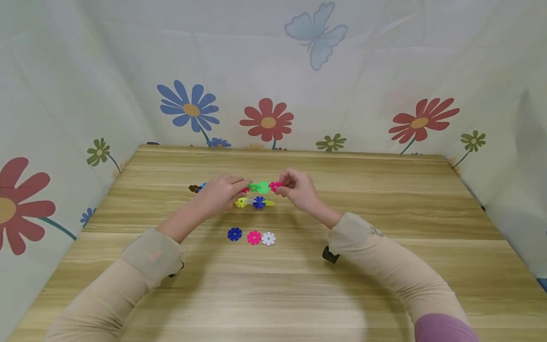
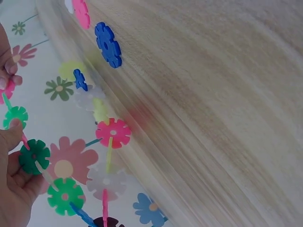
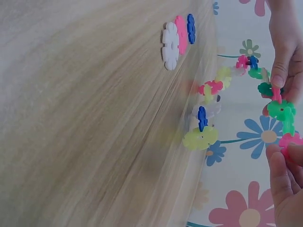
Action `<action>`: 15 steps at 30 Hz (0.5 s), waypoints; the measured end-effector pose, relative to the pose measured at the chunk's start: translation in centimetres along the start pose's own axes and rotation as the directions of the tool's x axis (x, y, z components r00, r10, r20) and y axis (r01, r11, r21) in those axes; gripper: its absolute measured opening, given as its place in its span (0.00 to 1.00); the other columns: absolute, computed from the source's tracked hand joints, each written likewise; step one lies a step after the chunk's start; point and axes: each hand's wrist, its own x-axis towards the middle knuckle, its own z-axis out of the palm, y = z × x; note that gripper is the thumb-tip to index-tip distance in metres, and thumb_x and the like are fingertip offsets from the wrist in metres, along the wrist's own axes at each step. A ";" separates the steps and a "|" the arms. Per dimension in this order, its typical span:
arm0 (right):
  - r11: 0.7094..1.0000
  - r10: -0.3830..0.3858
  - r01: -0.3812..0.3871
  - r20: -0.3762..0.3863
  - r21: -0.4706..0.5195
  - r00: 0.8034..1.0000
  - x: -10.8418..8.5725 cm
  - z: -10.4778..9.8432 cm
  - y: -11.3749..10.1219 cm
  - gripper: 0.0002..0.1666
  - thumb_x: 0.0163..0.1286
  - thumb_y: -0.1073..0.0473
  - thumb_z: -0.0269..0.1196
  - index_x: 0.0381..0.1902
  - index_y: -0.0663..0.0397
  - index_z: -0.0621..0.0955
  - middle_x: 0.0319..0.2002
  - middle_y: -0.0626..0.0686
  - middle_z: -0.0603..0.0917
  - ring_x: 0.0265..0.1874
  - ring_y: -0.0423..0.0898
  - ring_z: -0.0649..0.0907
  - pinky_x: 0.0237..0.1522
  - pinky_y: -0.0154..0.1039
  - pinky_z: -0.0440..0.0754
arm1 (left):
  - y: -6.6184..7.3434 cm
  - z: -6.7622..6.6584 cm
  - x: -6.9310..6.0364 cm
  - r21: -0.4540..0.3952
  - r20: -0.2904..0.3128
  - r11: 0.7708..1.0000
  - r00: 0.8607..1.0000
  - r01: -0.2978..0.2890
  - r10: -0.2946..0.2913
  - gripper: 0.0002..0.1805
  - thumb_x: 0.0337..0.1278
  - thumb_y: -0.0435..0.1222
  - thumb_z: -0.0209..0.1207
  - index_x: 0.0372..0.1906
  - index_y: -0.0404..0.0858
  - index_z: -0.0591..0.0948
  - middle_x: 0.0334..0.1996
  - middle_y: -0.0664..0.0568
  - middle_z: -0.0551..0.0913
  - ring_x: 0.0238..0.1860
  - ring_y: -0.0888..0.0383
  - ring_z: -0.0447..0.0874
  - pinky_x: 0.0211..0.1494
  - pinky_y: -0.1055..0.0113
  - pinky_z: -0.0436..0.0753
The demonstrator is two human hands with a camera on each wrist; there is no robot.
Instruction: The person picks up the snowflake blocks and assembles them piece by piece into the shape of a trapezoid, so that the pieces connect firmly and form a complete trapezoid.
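Observation:
A chain of notched plastic flower discs, joined edge to edge, is held up over the table's far half. My left hand (image 1: 220, 194) grips it near a dark green disc (image 2: 34, 157), thumb on top. At one end, my right hand (image 1: 299, 190) pinches a pink disc (image 3: 289, 140) between thumb and fingers. Light green discs (image 1: 263, 187) span the gap between the hands. The chain bends round at the left past a brown disc (image 1: 193, 188). Its other stretch, with a yellow disc (image 1: 241, 202) and a blue disc (image 1: 259, 203), runs nearer me. My left hand hides part of it in the head view.
Three loose discs lie in a row on the wood-grain table (image 1: 265, 294), closer to me than the chain: dark blue (image 1: 234, 234), pink (image 1: 254, 237) and white (image 1: 268, 238). The pink and white ones sit side by side. A flower-printed curtain (image 1: 359, 95) stands behind the table.

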 end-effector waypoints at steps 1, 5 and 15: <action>1.000 -0.012 0.012 0.002 -0.004 1.000 0.0 0.0 0.0 0.06 0.54 0.75 0.59 0.27 0.65 0.72 0.25 0.61 0.78 0.23 0.49 0.78 0.29 0.46 0.80 | 0.0 0.0 0.0 -0.007 -0.004 1.000 1.000 0.000 0.000 0.18 0.56 0.39 0.55 0.51 0.36 0.76 0.44 0.43 0.81 0.45 0.49 0.80 0.49 0.57 0.77; 0.999 -0.021 0.021 0.006 -0.026 1.000 -0.7 -0.2 -1.7 0.05 0.54 0.77 0.58 0.27 0.69 0.72 0.26 0.64 0.79 0.26 0.57 0.80 0.26 0.32 0.78 | 0.0 0.2 0.0 -0.020 -0.030 1.000 0.999 -0.016 0.016 0.18 0.55 0.38 0.55 0.50 0.36 0.76 0.43 0.42 0.81 0.44 0.48 0.80 0.48 0.58 0.78; 0.995 -0.045 0.046 0.021 -0.087 0.999 -0.5 -0.3 -1.2 0.04 0.54 0.75 0.59 0.28 0.68 0.74 0.26 0.62 0.79 0.25 0.51 0.80 0.28 0.39 0.80 | 0.5 0.0 0.1 -0.056 -0.012 0.998 1.000 -0.005 0.004 0.18 0.55 0.38 0.56 0.50 0.35 0.76 0.45 0.41 0.80 0.45 0.47 0.79 0.47 0.58 0.78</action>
